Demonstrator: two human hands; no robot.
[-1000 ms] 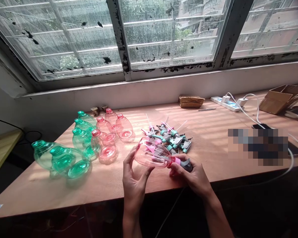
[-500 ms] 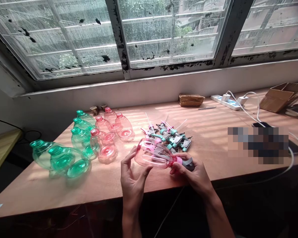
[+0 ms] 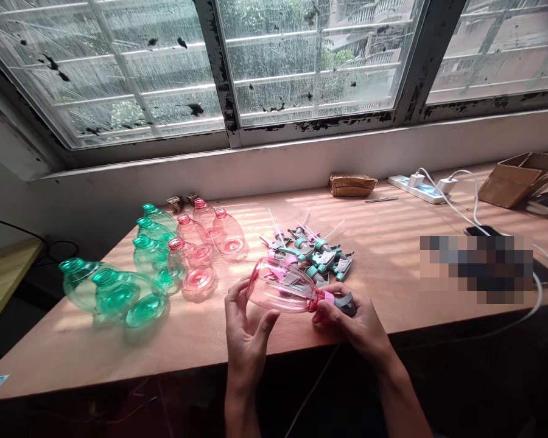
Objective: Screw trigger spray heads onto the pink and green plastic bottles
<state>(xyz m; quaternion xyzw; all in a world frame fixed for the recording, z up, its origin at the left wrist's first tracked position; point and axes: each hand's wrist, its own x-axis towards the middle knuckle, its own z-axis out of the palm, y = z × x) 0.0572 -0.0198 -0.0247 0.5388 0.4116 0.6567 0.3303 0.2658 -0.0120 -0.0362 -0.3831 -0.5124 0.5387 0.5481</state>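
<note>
Bottle of clear pink, round-bodied plastic (image 3: pixel 281 289) is seen in the head view, held on its side at the near edge of a heap of grey, green and pink plastic trigger spray heads (image 3: pixel 322 258), its neck turned rightward. Its wide base end is cupped by the curved fingers and thumb of the left hand (image 3: pixel 246 344), presumably so that the body is steadied. A grey plastic spray head with a pink collar (image 3: pixel 343 303) is gripped at the bottle's mouth by the right hand (image 3: pixel 360 325), clamped around it; the two parts are apparently aligned by this hold. How tightly they are joined cannot be told. Left of the heap, clear pink plastic bottles (image 3: pixel 231 237) are stood, and farther left of it clear green plastic bottles (image 3: pixel 153 252), seemingly grouped by colour. Beneath the heap, a brown wooden table (image 3: pixel 406 243) is seen.
</note>
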